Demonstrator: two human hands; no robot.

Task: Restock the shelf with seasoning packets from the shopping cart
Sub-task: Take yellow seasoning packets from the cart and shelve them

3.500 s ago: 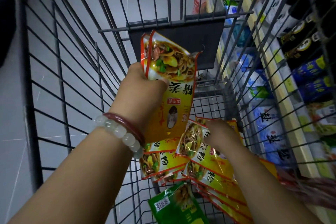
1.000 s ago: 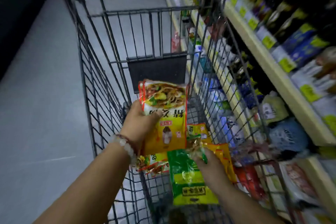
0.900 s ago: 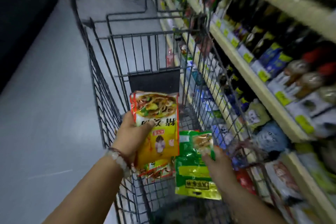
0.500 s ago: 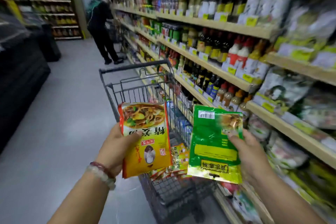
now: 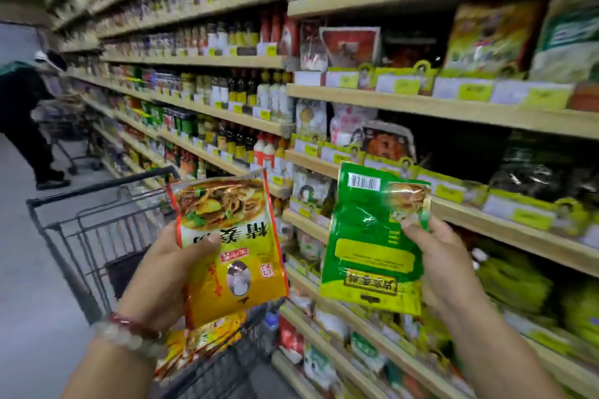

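The left hand grips a yellow seasoning packet, thumb pressed across its front and fingers curled behind; more yellow packets seem stacked behind and below it. The right hand pinches a green seasoning packet by its right edge, thumb on the face. Both packets stand upright, long axes vertical, print upside down, side by side and apart.

The shelf rises ahead and to the right, so the right hand and its green packet are nearer to it; green-packed goods show low on the right, which looks like the likely slot, though blur hides the labels. The left hand hangs over the shopping cart, which sits low and left with more yellow packets inside. Up the aisle at far left, another person bends over a 2nd cart.
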